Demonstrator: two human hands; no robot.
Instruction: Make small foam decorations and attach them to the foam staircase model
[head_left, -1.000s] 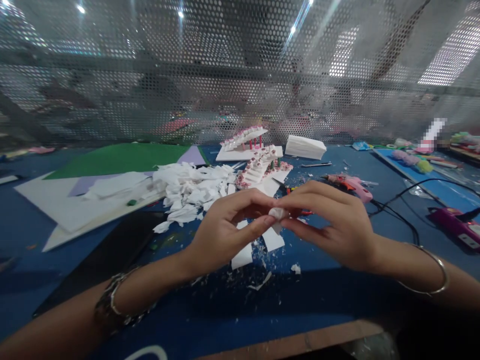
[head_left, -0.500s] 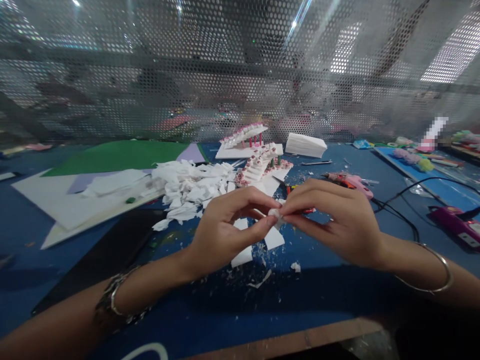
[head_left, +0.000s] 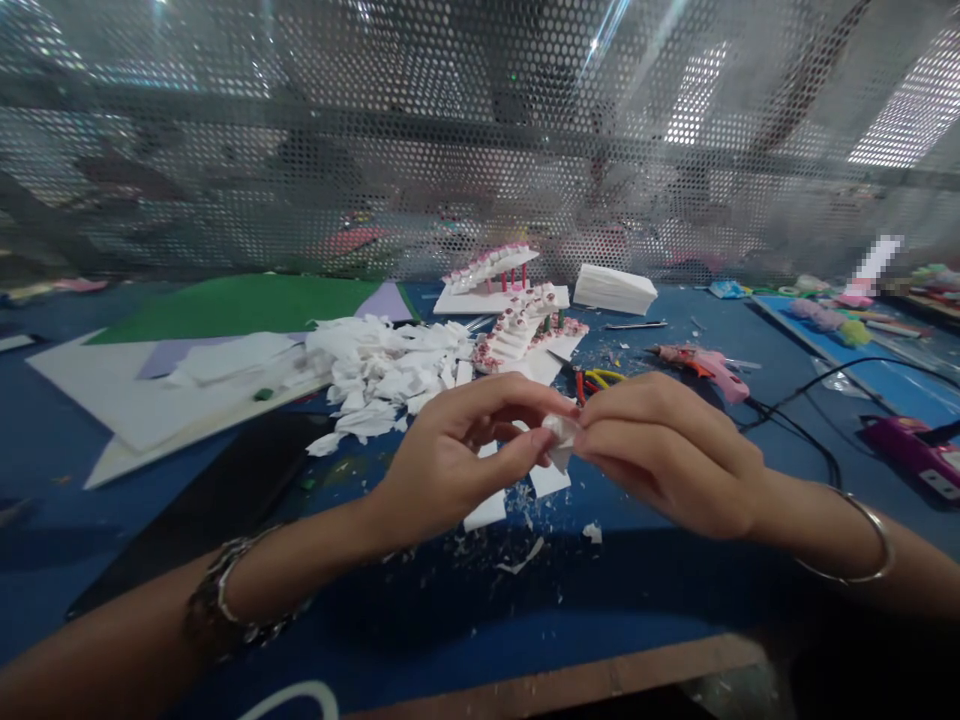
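Between my two hands is a small crumpled piece of white paper, raised above the blue table. My left hand pinches its left side with thumb and forefinger. My right hand grips the right side in closed fingertips. Beneath them lie flat white paper strips among tiny scraps. A heap of torn white paper sits beyond my left hand. Past the hands stands a small white model staircase with reddish bits on its steps. A second model staircase with pink posts is behind it.
Right of centre are a pink glue gun, yellow-handled pliers and a purple power socket with black cables. A folded white paper stack lies at the back. Green sheet, white boards and a black flat object are left.
My right hand has turned and shifted slightly right, its fingers folding closer together. More of the white paper shows between the hands. The left hand has barely moved.
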